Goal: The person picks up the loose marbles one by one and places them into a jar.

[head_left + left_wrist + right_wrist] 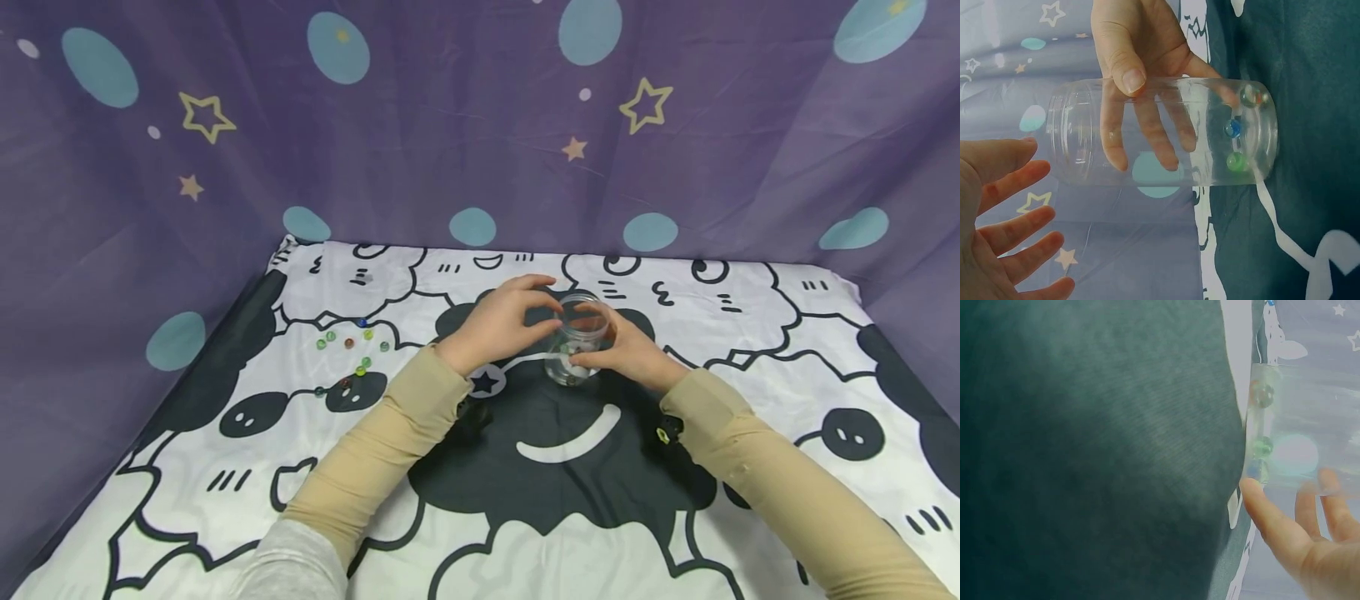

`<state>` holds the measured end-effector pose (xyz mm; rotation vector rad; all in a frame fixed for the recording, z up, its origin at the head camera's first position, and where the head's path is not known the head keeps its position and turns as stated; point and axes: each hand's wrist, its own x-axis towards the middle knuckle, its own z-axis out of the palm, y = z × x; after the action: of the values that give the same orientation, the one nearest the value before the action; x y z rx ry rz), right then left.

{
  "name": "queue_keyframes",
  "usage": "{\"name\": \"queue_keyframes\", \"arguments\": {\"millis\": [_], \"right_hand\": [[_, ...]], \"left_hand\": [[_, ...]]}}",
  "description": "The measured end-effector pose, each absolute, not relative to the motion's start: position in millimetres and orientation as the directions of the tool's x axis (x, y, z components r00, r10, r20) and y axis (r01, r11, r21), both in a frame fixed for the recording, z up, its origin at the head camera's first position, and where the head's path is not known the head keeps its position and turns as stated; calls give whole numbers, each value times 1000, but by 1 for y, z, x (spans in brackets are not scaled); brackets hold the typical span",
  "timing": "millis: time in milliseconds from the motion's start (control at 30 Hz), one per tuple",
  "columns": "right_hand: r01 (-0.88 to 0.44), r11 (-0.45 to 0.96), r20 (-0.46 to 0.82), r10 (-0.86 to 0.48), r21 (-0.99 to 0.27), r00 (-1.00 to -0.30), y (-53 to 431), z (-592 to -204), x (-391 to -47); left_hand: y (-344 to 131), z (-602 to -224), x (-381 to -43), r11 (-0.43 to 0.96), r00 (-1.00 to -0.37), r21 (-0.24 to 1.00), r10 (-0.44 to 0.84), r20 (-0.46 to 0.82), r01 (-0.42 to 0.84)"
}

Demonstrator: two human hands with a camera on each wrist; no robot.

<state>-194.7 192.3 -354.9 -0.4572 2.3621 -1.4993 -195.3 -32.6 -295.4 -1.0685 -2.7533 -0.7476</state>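
Green and blue marbles (1237,162) lay in the jar (567,343), which the right hand (632,354) gripped; the left hand (504,321), loosely spread, hovered beside it.

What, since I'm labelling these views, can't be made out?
Right wrist view: the jar's mouth, cut off by the right edge.
Left wrist view: part of the left hand, cut off by the left edge.
Head view: the loose marbles' inner patterns, too small.
Head view: the count of marbles inside, too small and blurred by the jar's clear wall.
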Motion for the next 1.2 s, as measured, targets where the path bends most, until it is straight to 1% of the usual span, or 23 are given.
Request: {"name": "queue_keyframes", "arguments": {"millis": [200,600,867,1200], "right_hand": [[-99,403,-87,-419,-910,-904,194,-356,-194],[-104,408,-86,-422,-907,-902,194,-358,-194],[-116,439,-82,-408,-891,-909,192,-354,-194],[-127,427,-68,-413,-895,-908,193,-353,-195]], "left_hand": [[-36,-297,-194,640,-751,401,608,258,656],[-49,-301,-185,645,-755,412,624,201,643],[-74,-307,-181,610,-718,398,657,230,685],[-93,-306,-179,620,-703,349,680,208,703]]}}
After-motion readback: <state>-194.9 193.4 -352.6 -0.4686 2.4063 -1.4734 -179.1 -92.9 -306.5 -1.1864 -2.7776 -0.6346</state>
